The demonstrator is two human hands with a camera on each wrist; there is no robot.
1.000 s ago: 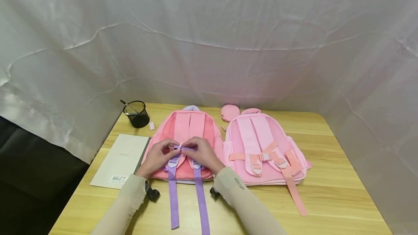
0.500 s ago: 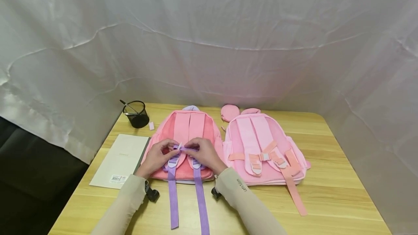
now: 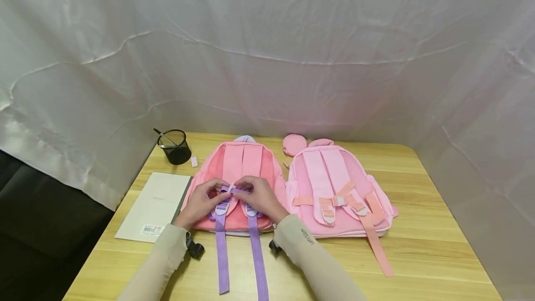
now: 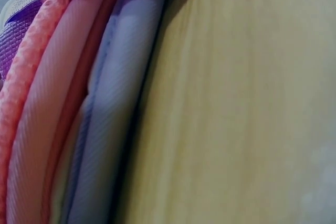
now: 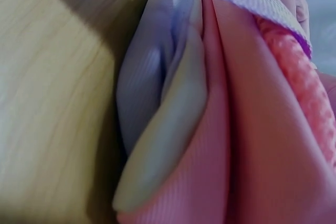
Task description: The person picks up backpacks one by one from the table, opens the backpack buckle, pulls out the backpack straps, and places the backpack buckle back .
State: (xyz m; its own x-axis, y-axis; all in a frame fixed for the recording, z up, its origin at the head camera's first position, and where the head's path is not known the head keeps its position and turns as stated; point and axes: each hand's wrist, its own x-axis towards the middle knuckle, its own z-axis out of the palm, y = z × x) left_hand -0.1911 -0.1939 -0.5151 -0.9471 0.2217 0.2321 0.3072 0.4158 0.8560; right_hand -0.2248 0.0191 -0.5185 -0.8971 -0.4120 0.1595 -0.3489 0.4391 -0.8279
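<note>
A coral-pink backpack [image 3: 267, 166] lies back side up in the head view, its shoulder straps facing me. Over its lower half, both hands meet at a purple strap [image 3: 240, 191] that carries a small white buckle [image 3: 231, 187]. My left hand [image 3: 202, 202] pinches the buckle end between thumb and index finger. Just to the right of the buckle, my right hand [image 3: 262, 197] pinches the strap. Fingertips partly hide the buckle. Two purple webbing tails [image 3: 223, 259] hang toward me from white adjusters [image 3: 222, 207]. Both wrist views mainly show the backpack's edge [image 4: 52, 108] and the tabletop.
Touching on the right is a light-pink backpack [image 3: 311, 185] with orange straps and a fastened buckle. A round pink pouch [image 3: 294, 144] lies behind it. At left are a grey-white notebook [image 3: 156, 206], a black mesh pen cup [image 3: 177, 152] and a small eraser-like block [image 3: 194, 161].
The right hand shifted slightly right half a second ago and is now back near its former spot. Both hands still hold the strap and buckle; the bags have not moved.
</note>
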